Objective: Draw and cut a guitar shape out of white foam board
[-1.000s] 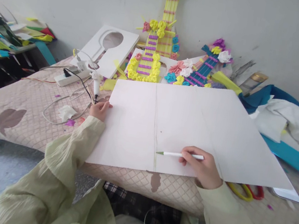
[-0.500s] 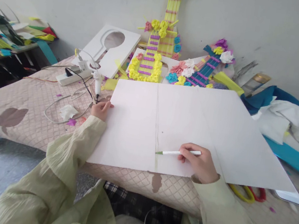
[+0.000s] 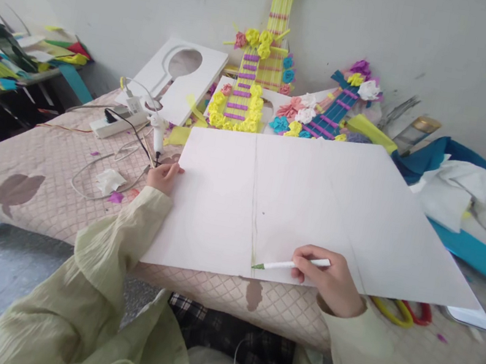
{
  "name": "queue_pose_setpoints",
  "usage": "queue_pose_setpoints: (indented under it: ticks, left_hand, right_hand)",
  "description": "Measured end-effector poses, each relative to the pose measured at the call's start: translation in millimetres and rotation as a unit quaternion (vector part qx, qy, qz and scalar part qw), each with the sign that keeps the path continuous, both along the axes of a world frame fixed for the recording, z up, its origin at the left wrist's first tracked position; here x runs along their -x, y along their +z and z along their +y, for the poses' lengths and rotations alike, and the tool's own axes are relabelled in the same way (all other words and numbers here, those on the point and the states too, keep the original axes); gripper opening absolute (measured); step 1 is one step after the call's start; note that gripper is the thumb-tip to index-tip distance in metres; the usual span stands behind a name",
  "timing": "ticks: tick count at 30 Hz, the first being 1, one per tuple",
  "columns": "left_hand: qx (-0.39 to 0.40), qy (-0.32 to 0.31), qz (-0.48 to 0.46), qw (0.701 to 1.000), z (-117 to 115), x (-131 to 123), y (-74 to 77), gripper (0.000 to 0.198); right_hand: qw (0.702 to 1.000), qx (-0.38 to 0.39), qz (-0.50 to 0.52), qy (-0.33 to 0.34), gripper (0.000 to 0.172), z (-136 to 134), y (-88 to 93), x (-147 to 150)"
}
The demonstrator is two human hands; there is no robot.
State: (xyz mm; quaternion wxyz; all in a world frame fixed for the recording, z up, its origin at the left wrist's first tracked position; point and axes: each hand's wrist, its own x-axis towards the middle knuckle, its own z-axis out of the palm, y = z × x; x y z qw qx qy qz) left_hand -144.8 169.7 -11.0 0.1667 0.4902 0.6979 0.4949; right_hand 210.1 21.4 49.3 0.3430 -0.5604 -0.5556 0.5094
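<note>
A large white board (image 3: 216,202) lies across the table, with thin greenish lines running from its back edge to its front edge. My right hand (image 3: 332,278) is closed around a white marker (image 3: 289,264) with a green tip. That tip touches the board at the lower end of the left line, close to the front edge. At the board's left edge, my left hand (image 3: 163,177) is curled, gripping the edge with one finger reaching onto the surface. A white glue gun (image 3: 156,133) stands just behind my left hand.
Paper-flower guitar shapes, one yellow (image 3: 239,91) and one blue (image 3: 331,113), stand against the wall. A power strip (image 3: 117,125) and cables lie left. Scissors with yellow and red handles (image 3: 393,313) poke out under the board's front right. White crumpled paper (image 3: 447,188) lies right.
My right hand has slid toward me and slightly right, bringing the marker tip down along the left line to near the board's front edge. My left hand stays in place.
</note>
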Motion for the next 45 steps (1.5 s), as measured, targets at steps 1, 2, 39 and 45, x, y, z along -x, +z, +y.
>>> queue_pose_setpoints:
  ticks: [1, 2, 39, 45]
  left_hand:
    - [-0.002, -0.001, 0.004, 1.0, 0.2, 0.1, -0.3, 0.031]
    - [-0.004, -0.002, 0.009, 1.0, 0.3, 0.3, -0.6, 0.031]
    - [-0.248, -0.421, 0.175, 0.854, -177.1, -119.8, 96.6, 0.02]
    - [-0.285, -0.431, 0.207, 0.831, -180.1, -125.6, 98.6, 0.022]
  right_hand:
    - [1.0, 0.007, -0.003, 0.006, 0.019, -2.3, 0.2, 0.0]
    - [1.0, 0.013, -0.007, 0.015, 0.019, -4.6, 0.4, -0.2]
    - [0.953, -0.266, 0.031, -0.141, 0.017, -60.2, 46.9, 8.9]
    - [0.957, -0.268, 0.005, -0.108, 0.019, -65.6, 55.6, 9.9]
